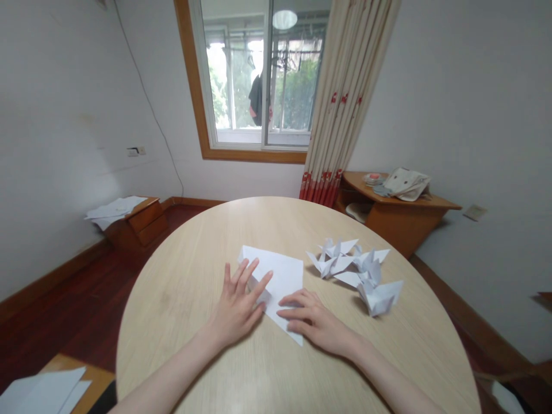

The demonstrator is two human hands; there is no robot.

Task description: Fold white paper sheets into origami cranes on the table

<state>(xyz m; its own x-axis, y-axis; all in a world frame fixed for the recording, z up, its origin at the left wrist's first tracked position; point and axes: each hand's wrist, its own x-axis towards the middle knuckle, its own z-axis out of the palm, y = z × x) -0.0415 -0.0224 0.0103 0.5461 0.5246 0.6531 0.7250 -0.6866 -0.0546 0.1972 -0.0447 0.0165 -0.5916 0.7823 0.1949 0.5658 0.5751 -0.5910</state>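
Note:
A white sheet of paper (282,276) with a folded edge lies on the round table in front of me. My left hand (241,296) rests over its left edge, fingers spread and stretched out. On the lower right part of the sheet lies my right hand (310,319), its fingers extended flat and slightly apart. Neither hand grips the paper. Just right of the sheet sits a cluster of several folded white paper cranes (379,296), with pointed wings and tails.
The round wooden table (172,328) fills the foreground. Loose white papers (43,391) lie at the lower left, and more sheets (114,208) top a small drawer cabinet (149,221). A corner desk (397,221) holding a cloth bag (407,183) stands at back right, beside the curtain (345,103).

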